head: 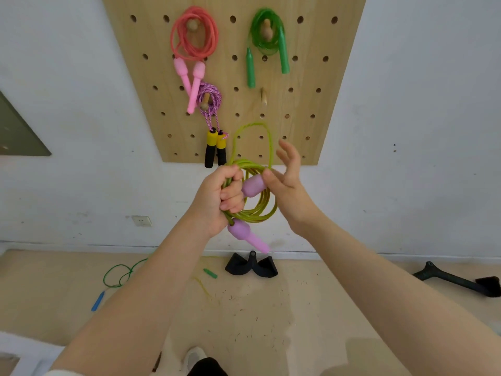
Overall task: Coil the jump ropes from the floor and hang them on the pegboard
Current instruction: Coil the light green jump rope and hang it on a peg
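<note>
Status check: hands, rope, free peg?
Left hand clamped on coiled yellow-green jump rope with lilac handles. Right hand open beside the coil. Bare wooden peg on the pegboard free, nothing blocking.

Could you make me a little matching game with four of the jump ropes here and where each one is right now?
Ropes:
1. coral rope with pink handles
2. green rope with green handles
3. yellow-green rope with lilac handles
4. dark green rope with a blue handle

Places:
A. lying on the floor
B. on the pegboard's upper right peg
C. gripped in the left hand
D. on the pegboard's upper left peg

Pairs: 1-D, 2-B, 3-C, 4-A
</note>
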Motion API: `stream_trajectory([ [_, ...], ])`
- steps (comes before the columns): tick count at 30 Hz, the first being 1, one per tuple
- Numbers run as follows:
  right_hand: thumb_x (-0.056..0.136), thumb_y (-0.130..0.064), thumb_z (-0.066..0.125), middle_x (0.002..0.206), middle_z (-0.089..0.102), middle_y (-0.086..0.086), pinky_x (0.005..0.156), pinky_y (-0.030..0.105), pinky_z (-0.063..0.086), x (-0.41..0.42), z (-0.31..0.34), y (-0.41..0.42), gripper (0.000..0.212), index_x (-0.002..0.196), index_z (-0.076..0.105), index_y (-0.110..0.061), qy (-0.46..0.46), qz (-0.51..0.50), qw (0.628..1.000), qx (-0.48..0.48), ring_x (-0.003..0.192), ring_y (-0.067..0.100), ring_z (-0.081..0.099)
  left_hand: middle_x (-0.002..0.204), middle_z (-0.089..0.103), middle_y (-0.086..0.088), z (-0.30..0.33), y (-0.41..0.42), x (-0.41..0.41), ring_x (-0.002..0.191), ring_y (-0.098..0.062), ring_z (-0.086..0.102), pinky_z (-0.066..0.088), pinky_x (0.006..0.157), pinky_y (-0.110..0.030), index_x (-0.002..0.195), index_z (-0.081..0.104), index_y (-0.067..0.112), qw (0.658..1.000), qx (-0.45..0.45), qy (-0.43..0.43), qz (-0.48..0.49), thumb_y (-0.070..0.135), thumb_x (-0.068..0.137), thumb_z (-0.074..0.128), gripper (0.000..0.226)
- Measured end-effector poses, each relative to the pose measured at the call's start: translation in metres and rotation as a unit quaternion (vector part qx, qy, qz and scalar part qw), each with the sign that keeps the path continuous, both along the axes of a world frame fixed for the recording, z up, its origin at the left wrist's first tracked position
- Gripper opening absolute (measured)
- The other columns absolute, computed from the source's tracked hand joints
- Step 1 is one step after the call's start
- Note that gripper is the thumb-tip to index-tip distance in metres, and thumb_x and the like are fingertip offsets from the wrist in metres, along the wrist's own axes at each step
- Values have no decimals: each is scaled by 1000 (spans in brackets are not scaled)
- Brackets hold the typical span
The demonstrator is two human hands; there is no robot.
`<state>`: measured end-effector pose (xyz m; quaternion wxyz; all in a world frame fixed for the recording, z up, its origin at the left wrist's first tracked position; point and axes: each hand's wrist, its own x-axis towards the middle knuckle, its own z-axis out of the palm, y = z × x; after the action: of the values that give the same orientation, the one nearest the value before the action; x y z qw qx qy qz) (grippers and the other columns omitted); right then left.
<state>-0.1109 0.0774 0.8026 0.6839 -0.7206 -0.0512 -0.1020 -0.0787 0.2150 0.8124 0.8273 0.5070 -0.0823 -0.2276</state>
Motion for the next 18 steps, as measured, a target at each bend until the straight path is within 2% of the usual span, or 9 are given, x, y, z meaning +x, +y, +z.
stream_trajectory([
  [2, 95, -10, 49, 133, 44, -4, 104, 25, 38, 8, 2, 0, 70, 143, 6, -36, 52, 58, 995, 68, 116, 9, 51, 28, 25, 9, 1, 4, 7, 23, -1, 20, 19, 30, -15, 64, 37, 15, 999, -22, 0, -32, 15, 92, 30, 29],
  [4, 90, -5, 56, 106, 60, 0, 101, 31, 38, 16, 7, -1, 79, 145, 8, -35, 102, 95, 986, 92, 101, 13, 56, 28, 26, 10, 3, 10, 16, 22, 0, 22, 21, 29, -13, 61, 43, 15, 996, -54, 12, -63, 17, 87, 37, 27],
  [6, 79, -2, 66, 102, 58, 9, 97, 35, 38, 28, 14, -3, 85, 142, 19, -34, 138, 123, 973, 140, 98, 22, 53, 27, 27, 10, 5, 16, 26, 20, 0, 24, 22, 28, -13, 55, 51, 17, 992, -76, 29, -95, 20, 79, 43, 26],
  [7, 75, -1, 67, 104, 59, 10, 96, 38, 37, 32, 16, -3, 85, 139, 22, -34, 156, 132, 966, 158, 100, 23, 53, 26, 28, 10, 7, 18, 31, 20, 0, 24, 23, 28, -13, 53, 53, 18, 990, -80, 30, -114, 21, 76, 49, 24],
  [9, 75, 0, 67, 100, 65, 1, 98, 39, 39, 41, 20, 4, 83, 138, 25, -33, 193, 146, 958, 155, 98, 19, 57, 26, 31, 10, 10, 21, 42, 20, -1, 19, 25, 27, -12, 53, 56, 18, 981, -96, 23, -169, 23, 64, 72, 20],
  [11, 77, -1, 67, 88, 63, 0, 92, 37, 46, 49, 24, 14, 53, 124, 48, -17, 193, 174, 962, 77, 90, 17, 58, 25, 33, 11, 11, 27, 54, 22, -4, 14, 24, 27, -11, 54, 57, 18, 973, -105, 23, -205, 28, 48, 83, 29],
  [13, 81, -1, 66, 83, 58, 5, 76, 25, 49, 56, 34, 22, 23, 102, 59, -5, 160, 156, 973, -60, 80, 12, 56, 26, 33, 12, 7, 34, 66, 20, -1, 20, 23, 28, -11, 53, 57, 18, 976, -95, 24, -195, 28, 45, 84, 30],
  [15, 80, 0, 66, 82, 58, 11, 66, 22, 47, 65, 43, 27, 21, 99, 58, 4, 90, 112, 971, -189, 74, 11, 55, 28, 31, 12, 2, 38, 77, 20, -1, 26, 22, 31, -13, 51, 54, 18, 985, -63, 17, -158, 22, 54, 75, 22],
  [18, 79, -4, 68, 87, 61, 12, 71, 27, 45, 81, 44, 36, 24, 100, 57, 0, 9, 42, 942, -332, 80, 18, 56, 29, 29, 9, -1, 41, 96, 22, -5, 23, 19, 35, -16, 44, 45, 18, 993, 28, -30, -115, 16, 66, 52, 23],
])
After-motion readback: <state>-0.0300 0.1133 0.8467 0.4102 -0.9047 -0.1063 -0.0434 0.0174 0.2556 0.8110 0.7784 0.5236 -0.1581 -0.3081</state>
